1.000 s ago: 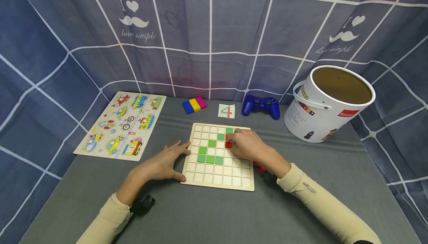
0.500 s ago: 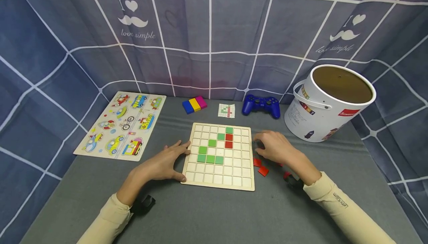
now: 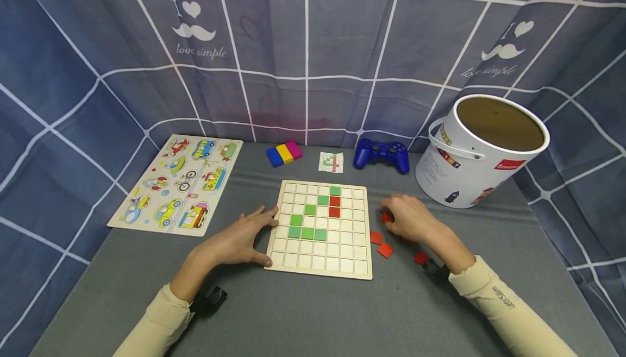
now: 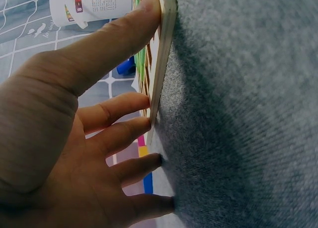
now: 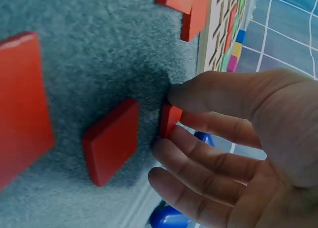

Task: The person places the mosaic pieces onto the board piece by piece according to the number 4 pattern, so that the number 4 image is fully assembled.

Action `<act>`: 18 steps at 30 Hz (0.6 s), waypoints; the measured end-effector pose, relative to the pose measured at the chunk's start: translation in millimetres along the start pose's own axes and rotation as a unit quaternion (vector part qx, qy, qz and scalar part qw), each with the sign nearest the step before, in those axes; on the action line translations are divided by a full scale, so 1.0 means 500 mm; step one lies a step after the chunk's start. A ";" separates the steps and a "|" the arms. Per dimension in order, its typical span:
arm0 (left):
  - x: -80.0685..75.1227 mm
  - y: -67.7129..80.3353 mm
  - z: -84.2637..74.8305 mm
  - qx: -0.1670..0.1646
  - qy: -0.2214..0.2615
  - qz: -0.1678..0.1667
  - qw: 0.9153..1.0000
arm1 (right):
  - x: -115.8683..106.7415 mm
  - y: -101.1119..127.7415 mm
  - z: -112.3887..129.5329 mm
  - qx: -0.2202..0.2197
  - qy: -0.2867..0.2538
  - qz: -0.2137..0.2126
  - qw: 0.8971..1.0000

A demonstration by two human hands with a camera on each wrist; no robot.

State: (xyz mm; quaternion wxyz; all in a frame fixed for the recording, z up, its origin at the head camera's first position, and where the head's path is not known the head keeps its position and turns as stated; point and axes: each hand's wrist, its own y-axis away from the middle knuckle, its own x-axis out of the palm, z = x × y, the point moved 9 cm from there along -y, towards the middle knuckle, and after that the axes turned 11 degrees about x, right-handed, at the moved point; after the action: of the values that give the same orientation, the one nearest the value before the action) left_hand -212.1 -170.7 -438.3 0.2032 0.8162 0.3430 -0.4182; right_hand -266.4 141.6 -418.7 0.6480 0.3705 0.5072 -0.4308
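Shifting the right hand (image 3: 407, 217) from over the wooden grid board (image 3: 318, 264) a second ago out to three o'clock of it, now pinching a red tile (image 5: 170, 119) between thumb and fingers near the board's edge. Seeing loose red tiles (image 3: 385, 250) lying toward four o'clock, and seven green tiles (image 3: 307, 232) and two red squares (image 3: 335, 212) sitting in the cells. Touching the nine o'clock edge with the left hand (image 3: 241, 238), keeping its fingers loosely spread. Farther out, seeing a pattern card (image 3: 331, 162) lying at twelve o'clock, three coloured blocks (image 3: 285, 154) at eleven, a blue controller (image 3: 381, 155) past one, a white bucket (image 3: 469, 175) past two, and a picture board (image 3: 172, 193) past nine.
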 end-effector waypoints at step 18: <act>-0.001 0.000 -0.001 0.000 -0.001 0.001 1.000 | -0.016 -0.024 0.087 -0.040 -0.046 -0.051 0.997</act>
State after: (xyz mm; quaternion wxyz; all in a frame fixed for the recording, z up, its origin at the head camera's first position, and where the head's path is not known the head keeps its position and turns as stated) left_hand -212.2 -170.7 -437.5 0.2037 0.8162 0.3422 -0.4187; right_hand -264.0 98.9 -402.2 0.6621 0.2975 0.5119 -0.4594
